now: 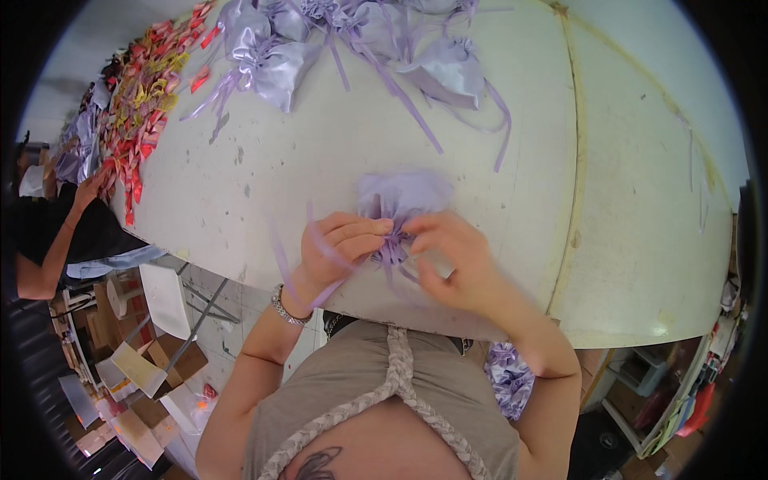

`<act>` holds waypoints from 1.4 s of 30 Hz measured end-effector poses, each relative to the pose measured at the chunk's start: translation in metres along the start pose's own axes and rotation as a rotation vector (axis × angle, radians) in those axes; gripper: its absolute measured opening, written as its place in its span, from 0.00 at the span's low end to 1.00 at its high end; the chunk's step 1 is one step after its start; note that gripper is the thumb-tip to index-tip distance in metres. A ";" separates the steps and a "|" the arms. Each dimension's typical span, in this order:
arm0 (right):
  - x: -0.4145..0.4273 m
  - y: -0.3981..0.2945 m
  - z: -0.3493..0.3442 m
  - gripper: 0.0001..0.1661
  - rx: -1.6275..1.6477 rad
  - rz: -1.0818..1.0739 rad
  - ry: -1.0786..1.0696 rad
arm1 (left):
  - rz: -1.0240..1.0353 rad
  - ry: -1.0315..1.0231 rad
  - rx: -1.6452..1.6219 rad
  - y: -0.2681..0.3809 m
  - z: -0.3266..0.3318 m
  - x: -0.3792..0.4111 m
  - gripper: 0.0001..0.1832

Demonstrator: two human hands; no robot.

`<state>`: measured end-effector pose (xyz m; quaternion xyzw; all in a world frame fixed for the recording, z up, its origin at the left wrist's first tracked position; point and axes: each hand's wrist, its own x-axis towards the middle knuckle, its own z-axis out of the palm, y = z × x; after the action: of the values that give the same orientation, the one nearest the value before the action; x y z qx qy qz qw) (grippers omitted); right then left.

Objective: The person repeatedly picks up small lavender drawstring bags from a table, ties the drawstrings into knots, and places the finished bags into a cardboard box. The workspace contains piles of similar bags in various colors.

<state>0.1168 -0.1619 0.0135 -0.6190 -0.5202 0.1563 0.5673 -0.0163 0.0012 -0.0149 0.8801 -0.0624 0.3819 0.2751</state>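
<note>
A lavender satin drawstring pouch (405, 192) lies on the white table before me, its gathered neck towards my body. My left hand (341, 249) pinches the neck between thumb and fingers, and lavender ribbon (324, 243) trails blurred across that hand. At the other side of the neck is my right hand (450, 258), slightly blurred, its fingers spread and curved; the fingertips are close to the pouch, and whether they touch the ribbon I cannot tell. Several filled lavender satin pouches (270, 66) with long ribbon ends rest at the table's far side.
Red, pink and yellow ribbon pieces (144, 102) are heaped at the far left, where another person's hand (90, 189) reaches in. The table's near edge (252, 287) runs before me. A white folding chair (165, 300) and cardboard boxes (177, 360) stand below left; lavender satin (510, 381) lies below right.
</note>
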 end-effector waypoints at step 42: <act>-0.013 0.012 0.007 0.15 -0.420 0.058 0.035 | -0.626 -0.516 -0.120 0.022 -0.019 0.021 0.21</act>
<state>0.1114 -0.1667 -0.0038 -0.7409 -0.5135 0.0498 0.4300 -0.0210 -0.0055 0.0198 0.9059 0.1195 0.0423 0.4041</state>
